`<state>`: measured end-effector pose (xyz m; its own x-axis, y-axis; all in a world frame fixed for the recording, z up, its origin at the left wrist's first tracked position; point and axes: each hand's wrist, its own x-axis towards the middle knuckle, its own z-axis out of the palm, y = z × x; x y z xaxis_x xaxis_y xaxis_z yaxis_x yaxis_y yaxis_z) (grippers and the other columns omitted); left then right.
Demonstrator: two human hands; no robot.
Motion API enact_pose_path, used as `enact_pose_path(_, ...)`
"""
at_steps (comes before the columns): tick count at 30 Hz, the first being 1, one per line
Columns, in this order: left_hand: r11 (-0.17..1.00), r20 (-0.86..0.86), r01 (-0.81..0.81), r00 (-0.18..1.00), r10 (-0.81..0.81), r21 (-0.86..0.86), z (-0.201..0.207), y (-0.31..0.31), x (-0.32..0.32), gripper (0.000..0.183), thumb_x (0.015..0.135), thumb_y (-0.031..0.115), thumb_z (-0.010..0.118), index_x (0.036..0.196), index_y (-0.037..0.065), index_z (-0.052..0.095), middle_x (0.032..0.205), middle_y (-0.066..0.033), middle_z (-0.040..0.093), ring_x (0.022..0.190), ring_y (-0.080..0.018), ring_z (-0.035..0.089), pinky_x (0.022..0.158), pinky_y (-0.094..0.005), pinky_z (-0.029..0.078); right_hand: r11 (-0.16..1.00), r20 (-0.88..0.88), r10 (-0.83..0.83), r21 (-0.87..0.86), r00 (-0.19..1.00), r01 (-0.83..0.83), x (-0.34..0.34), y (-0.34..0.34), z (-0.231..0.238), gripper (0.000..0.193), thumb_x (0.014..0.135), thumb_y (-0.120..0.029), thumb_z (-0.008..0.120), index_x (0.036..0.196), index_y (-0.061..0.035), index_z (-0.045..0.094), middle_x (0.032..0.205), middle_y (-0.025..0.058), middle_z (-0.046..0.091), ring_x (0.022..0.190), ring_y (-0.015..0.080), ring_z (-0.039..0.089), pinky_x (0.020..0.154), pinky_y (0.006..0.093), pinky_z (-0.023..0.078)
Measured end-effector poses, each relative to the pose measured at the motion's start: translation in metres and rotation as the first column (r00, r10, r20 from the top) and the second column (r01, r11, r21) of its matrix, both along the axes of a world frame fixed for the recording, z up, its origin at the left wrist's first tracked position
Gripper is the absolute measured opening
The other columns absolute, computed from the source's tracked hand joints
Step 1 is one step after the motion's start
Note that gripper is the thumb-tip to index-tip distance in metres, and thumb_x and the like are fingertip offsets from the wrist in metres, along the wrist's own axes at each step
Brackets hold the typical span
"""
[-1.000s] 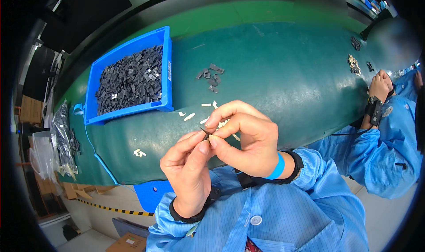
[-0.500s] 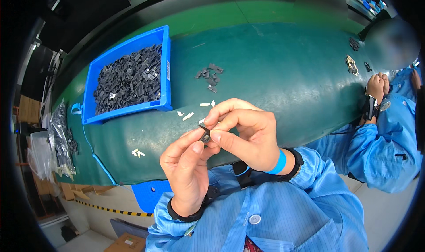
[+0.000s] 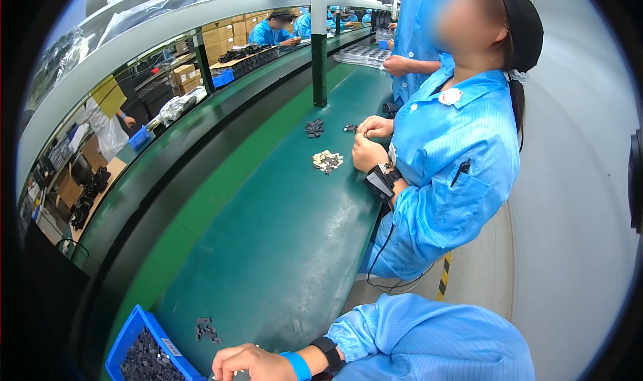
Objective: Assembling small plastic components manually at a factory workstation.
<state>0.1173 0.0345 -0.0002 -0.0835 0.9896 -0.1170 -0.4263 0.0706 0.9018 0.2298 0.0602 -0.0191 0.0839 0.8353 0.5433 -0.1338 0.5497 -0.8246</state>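
Observation:
My right hand, a blue band round its wrist, reaches in at the lower edge over the green work table. Its fingers are curled, and the picture's edge cuts off their tips, so I cannot make out what they hold. Small pale bits show beside the fingers. Just beyond the hand lies a loose group of small dark plastic parts. To its left stands a blue bin heaped with similar dark parts. My left hand is out of the picture.
A co-worker in blue sits further along the table, both hands together at its edge. Near them lie a pile of cream pieces and a dark pile. A post rises from the table; a dark cable hangs beside the co-worker.
The view has swung right and up, bringing the co-worker into the middle. The bin and my right hand now sit at the lower left; my left hand has left the picture.

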Motion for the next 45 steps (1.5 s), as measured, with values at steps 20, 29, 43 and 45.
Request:
enact_pose_path(20,0.95,0.156,0.055,0.982,-0.107,0.309,-0.008,-0.013,0.001,0.021,0.075,-0.005,0.059,0.096,-0.006,0.059,0.096,-0.0183,0.058,0.077,-0.0222,0.059,0.069,-0.031,0.049,0.997,0.154,-0.023,0.075,0.988,0.011,0.025,-0.018,0.025,0.01,0.07,0.0,0.065,0.079,-0.0013,0.06,0.088,0.0129,0.059,0.081,0.0197,0.059,0.068,0.0291,0.048)
enact_pose_path(29,0.904,0.09,0.065,0.989,-0.113,0.423,-0.009,-0.015,-0.011,0.022,0.078,-0.002,0.057,0.099,0.0,0.059,0.094,-0.0143,0.058,0.076,-0.0176,0.055,0.07,-0.027,0.046,0.997,0.288,0.055,0.036,0.956,-0.068,0.02,-0.012,0.03,0.016,0.07,-0.005,0.067,0.084,0.0004,0.061,0.09,0.0133,0.056,0.075,0.0168,0.057,0.065,0.0276,0.047)
enact_pose_path(43,0.928,0.2,0.201,0.941,-0.272,0.315,-0.013,0.001,-0.015,0.022,0.077,-0.003,0.059,0.099,-0.002,0.059,0.093,-0.0172,0.058,0.072,-0.021,0.06,0.064,-0.0296,0.051,0.489,-0.572,0.576,-0.331,0.584,-0.807,0.032,0.006,0.018,0.008,0.076,-0.004,0.061,0.074,0.0009,0.056,0.078,0.0092,0.055,0.072,0.017,0.058,0.067,0.0277,0.045)
enact_pose_path(45,0.904,0.14,0.272,0.933,-0.332,0.33,-0.012,0.003,-0.018,0.025,0.076,-0.005,0.06,0.1,-0.004,0.058,0.09,-0.0167,0.059,0.072,-0.0207,0.061,0.065,-0.0295,0.052,0.458,-0.576,0.59,-0.338,0.566,-0.822,0.033,0.008,0.018,0.009,0.076,-0.006,0.061,0.074,0.0007,0.055,0.076,0.0089,0.055,0.071,0.0167,0.057,0.067,0.0271,0.045)
